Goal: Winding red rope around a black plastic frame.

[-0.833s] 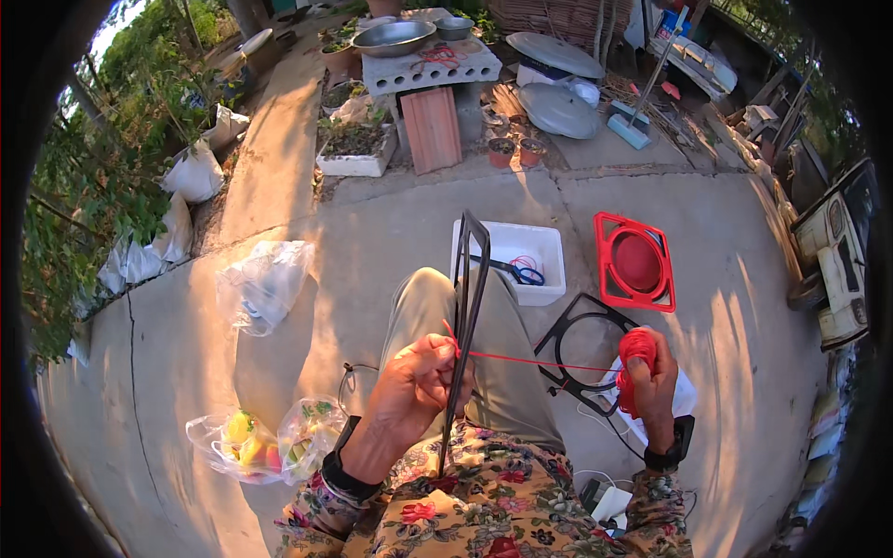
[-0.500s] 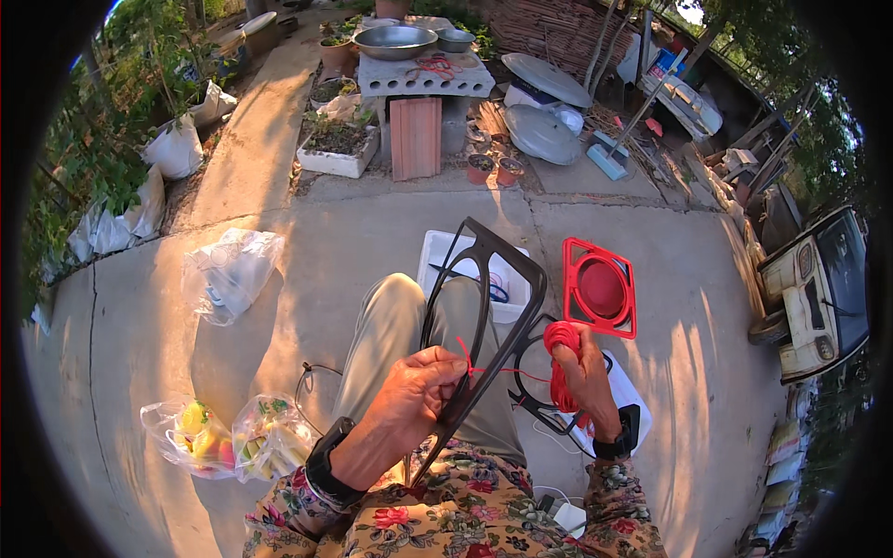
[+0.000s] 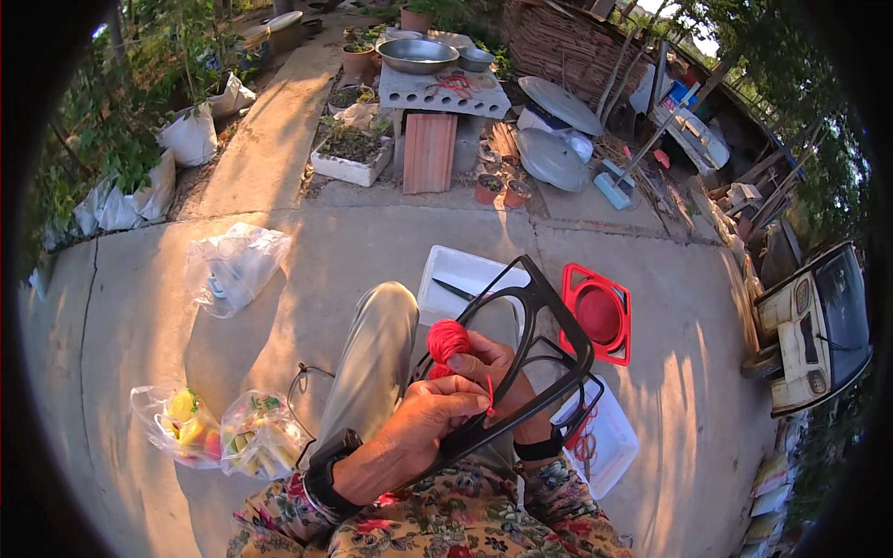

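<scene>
while the left hand (image 3: 420, 420) pinches a red cord (image 3: 490, 394) between thumb and forefinger against the black frame (image 3: 581, 349), the right hand (image 3: 490, 352) curls its fingers round a cord ball (image 3: 448, 340) at the frame's left side (some fingertips are hidden, so how tightly is hard to judge); beyond the frame lies a white tray (image 3: 474, 268).

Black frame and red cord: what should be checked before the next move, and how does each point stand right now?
1. Left grip at the red cord, beside the black frame: ok.
2. Right grip on the cord ball: ok.
3. Cord tight on the frame: cannot tell; fingers crowd it.
4. Frame level: not ok; it sits tilted.
5. Frame's lower end supported: cannot tell; hidden.
6. Dark blade in the farther white box, away from both hands: ok.
</scene>
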A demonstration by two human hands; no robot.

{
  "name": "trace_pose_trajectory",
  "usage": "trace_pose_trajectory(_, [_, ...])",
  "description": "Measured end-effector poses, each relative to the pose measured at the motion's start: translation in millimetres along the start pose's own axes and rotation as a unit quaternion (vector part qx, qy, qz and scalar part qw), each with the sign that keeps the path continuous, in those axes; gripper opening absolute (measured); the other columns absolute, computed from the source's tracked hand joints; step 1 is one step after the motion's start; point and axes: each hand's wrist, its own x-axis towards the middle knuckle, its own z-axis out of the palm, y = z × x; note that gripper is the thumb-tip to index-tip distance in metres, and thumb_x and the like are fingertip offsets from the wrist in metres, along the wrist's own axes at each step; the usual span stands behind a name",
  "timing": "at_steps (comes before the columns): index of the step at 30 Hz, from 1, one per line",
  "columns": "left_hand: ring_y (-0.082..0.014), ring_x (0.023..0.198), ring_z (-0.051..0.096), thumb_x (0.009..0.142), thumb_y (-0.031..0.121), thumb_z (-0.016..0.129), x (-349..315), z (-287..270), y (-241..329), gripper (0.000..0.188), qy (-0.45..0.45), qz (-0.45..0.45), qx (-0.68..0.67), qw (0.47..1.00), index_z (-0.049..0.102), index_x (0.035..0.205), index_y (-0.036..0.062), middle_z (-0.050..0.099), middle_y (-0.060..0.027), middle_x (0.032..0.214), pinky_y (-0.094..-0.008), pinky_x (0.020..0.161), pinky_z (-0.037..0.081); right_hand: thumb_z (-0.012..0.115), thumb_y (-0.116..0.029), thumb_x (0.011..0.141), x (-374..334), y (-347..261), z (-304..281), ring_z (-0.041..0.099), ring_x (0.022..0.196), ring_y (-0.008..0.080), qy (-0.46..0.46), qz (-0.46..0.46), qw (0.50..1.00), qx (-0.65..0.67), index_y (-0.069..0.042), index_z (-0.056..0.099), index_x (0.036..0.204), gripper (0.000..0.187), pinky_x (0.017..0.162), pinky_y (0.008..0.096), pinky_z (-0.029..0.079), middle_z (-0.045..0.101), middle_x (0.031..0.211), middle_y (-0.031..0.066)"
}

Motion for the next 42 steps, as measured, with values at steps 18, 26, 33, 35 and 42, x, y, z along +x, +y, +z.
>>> trace_pose_trajectory(18, [-0.0139, 0.067, 0.058, 0.084, 0.005, 0.07, -28, 17, 16, 0.022, 0.122, 0.055, 0.042, 0.99, 0.051, 0.095, 0.0061, 0.058, -0.005, 0.082, -0.0272, 0.058, 0.048, 0.066, -0.02, 0.094, -4, 10, 15, 0.064, 0.108, 0.0212, -0.026, -0.103, 0.963, 0.247, 0.002, 0.057, 0.122, 0.037, 0.093, 0.037, 0.055, 0.064, 0.116, 0.0099])
trace_pose_trajectory(26, [-0.0232, 0.072, 0.069, 0.084, 0.004, 0.07, -26, 8, 17, 0.031, 0.132, 0.115, 0.054, 0.983, 0.049, 0.106, 0.0018, 0.065, -0.0149, 0.09, -0.0316, 0.057, 0.054, 0.063, -0.023, 0.096, -4, 18, 33, 0.064, 0.099, 0.0154, 0.031, -0.127, 0.951, 0.28, -0.001, 0.049, 0.132, 0.044, 0.086, 0.0332, 0.055, 0.063, 0.109, 0.0049])
trace_pose_trajectory(33, [-0.0221, 0.071, 0.068, 0.086, 0.001, 0.067, -29, 9, 8, 0.053, 0.105, 0.175, 0.044, 0.978, 0.044, 0.133, 0.0012, 0.067, -0.0121, 0.092, -0.0325, 0.056, 0.055, 0.065, -0.025, 0.094, -6, 17, 33, 0.066, 0.099, 0.0187, 0.014, -0.137, 0.945, 0.295, 0.0, 0.045, 0.136, 0.052, 0.088, 0.0329, 0.056, 0.063, 0.116, 0.0094])
trace_pose_trajectory(35, [-0.0207, 0.07, 0.067, 0.086, 0.0, 0.066, -29, 7, 7, 0.056, 0.109, 0.143, 0.036, 0.983, 0.044, 0.137, 0.0015, 0.068, -0.0109, 0.093, -0.032, 0.056, 0.054, 0.064, -0.025, 0.095, -10, 20, 33, 0.066, 0.099, 0.0182, 0.012, -0.131, 0.944, 0.301, 0.0, 0.047, 0.134, 0.05, 0.087, 0.0326, 0.056, 0.064, 0.115, 0.009])
trace_pose_trajectory(42, [-0.0147, 0.072, 0.067, 0.087, 0.002, 0.068, -29, 6, 6, 0.034, 0.086, 0.125, 0.027, 0.988, 0.06, 0.119, 0.0017, 0.069, -0.0077, 0.095, -0.0296, 0.062, 0.057, 0.06, -0.022, 0.098, -20, 24, 39, 0.065, 0.099, 0.0152, 0.068, -0.141, 0.947, 0.28, 0.001, 0.053, 0.127, 0.037, 0.086, 0.0293, 0.054, 0.066, 0.112, 0.0075])
